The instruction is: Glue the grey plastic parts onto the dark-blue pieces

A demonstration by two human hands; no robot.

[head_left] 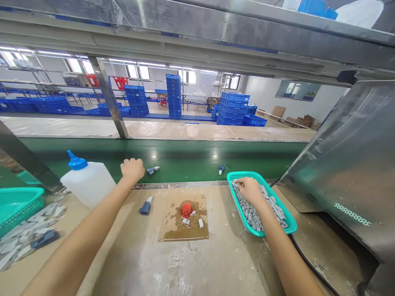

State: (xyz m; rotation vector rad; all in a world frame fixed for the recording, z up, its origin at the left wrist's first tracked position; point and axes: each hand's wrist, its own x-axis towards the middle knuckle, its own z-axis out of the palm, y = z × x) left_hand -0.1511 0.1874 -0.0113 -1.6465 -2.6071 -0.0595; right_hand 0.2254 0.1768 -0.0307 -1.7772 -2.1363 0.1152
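Note:
My left hand (132,169) is over the near edge of the green conveyor belt (185,158), fingers curled; what they hold, if anything, is hidden. Just right of it lies a blue-and-grey plastic part (152,170) on the belt. My right hand (249,190) reaches into a turquoise basket (291,224), its fingers pinched at the small grey plastic pieces (254,216) inside. Between my arms, a wet board (173,234) carries a red round cap-like piece (186,210) and several small whitish pieces (200,223). Another blue-and-grey part (146,206) lies left of the board.
A white bottle with a blue nozzle (89,181) stands beside my left forearm. Grey pieces (27,234) and a second turquoise basket (21,205) are at far left. A metal housing (345,164) borders the right; a metal shelf (197,28) spans overhead. Another part (221,169) rests on the belt.

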